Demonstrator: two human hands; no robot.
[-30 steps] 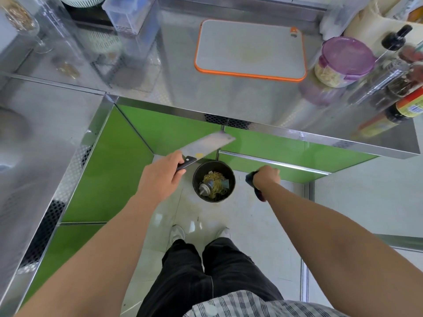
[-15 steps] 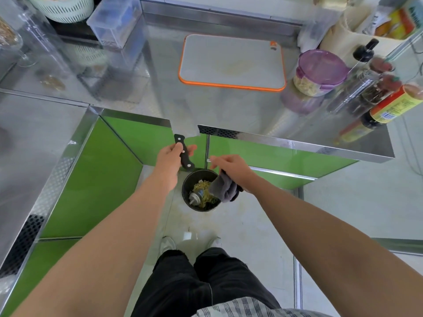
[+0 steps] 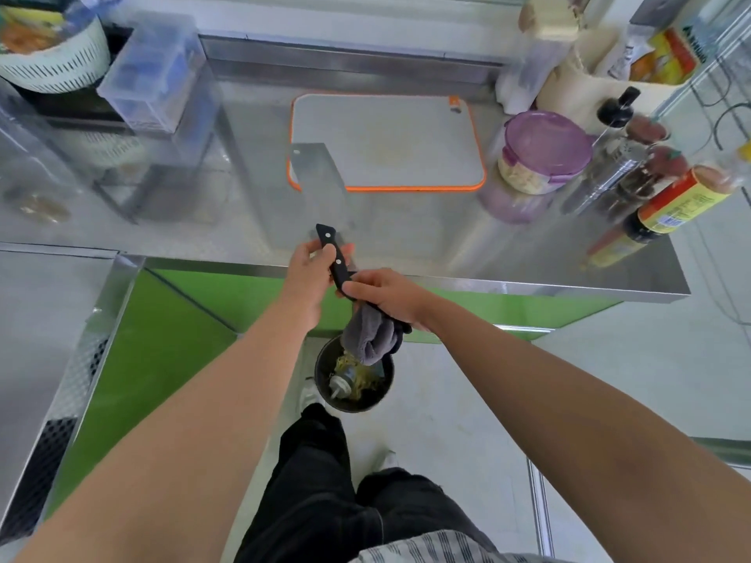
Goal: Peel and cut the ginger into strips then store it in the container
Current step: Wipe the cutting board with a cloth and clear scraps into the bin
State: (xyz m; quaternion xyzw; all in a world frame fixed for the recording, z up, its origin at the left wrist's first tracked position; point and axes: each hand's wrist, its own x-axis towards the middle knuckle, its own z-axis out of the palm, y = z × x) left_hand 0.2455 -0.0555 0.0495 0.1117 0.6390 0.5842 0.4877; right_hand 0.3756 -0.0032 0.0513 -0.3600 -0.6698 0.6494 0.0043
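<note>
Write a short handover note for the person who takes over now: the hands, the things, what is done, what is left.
Left hand: grips the cleaver by its handle, blade lying over the counter toward the board.
Right hand: holds a grey cloth at the handle's end, above the bin.
Container: right of the board, lid on, pale strips inside.
Done, it seems: cutting and storing; the board is bare, scraps are in the bin.
Left, probably: wipe the cleaver and put it down.

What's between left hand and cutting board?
Head view: the cleaver, held by the left hand, its blade over the near-left corner of the cutting board.
</note>
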